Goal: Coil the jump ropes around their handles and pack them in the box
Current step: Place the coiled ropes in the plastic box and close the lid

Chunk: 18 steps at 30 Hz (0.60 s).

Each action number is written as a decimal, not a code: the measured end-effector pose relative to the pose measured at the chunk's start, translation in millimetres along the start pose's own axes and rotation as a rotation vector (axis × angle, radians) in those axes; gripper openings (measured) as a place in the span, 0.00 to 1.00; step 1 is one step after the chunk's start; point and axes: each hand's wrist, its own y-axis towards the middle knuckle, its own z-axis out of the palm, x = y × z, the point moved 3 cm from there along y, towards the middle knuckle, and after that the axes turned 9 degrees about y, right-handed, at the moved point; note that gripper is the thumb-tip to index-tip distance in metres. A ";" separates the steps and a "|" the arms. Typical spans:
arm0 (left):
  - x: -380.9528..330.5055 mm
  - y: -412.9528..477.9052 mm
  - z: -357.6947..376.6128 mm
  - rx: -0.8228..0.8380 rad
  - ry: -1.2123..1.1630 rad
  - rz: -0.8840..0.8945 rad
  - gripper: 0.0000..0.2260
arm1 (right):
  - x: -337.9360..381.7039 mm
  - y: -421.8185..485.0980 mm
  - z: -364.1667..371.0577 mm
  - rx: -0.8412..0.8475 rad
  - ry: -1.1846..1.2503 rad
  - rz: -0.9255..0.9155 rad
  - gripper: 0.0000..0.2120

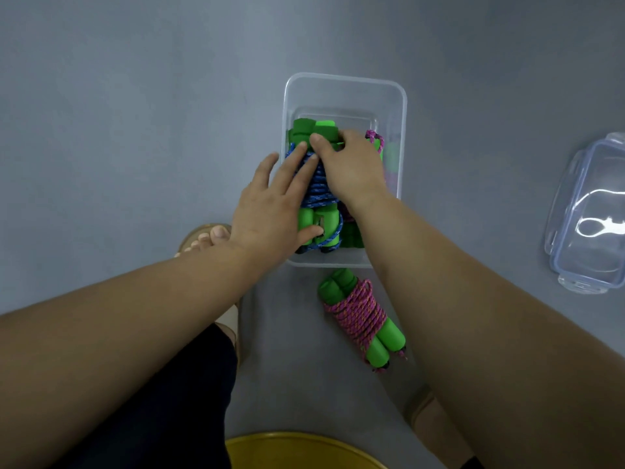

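- Floor (135, 96): grey. It carries every item. The lid (588, 214) lies well apart, to the right.
- Box (341, 93): clear, rectangular and open, directly ahead of the person. It holds the blue rope (318, 187) along its left wall. A second rope (375, 138), pink, lies at its right and is mostly hidden under the right hand.
- Step in hand, as judged: seating the blue rope. Keep the bundle parallel to the long wall and tight to the left side, so room remains for further bundles. Press on the coil, not on the handle ends, so no turn slips off. Tuck the slack loop at the near end before letting go.
- Left hand (270, 211): fingers straight and spread, laid flat on the coil. The thumb is against the near handle end.
- Right hand (351, 164): fingers curled over the far right side of the bundle, thumb on top, gripping it.
- Blue rope: braided cord wound closely round the middle of two green foam handles laid side by side. Both handle ends protrude.
- Pink rope (358, 316): coiled the same way. It lies on the floor just beside the box's near wall, not yet packed.
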 end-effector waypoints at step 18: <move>-12.2 3.9 4.4 0.247 0.396 0.019 0.35 | -3.6 21.9 -1.9 -0.065 -0.014 0.060 0.15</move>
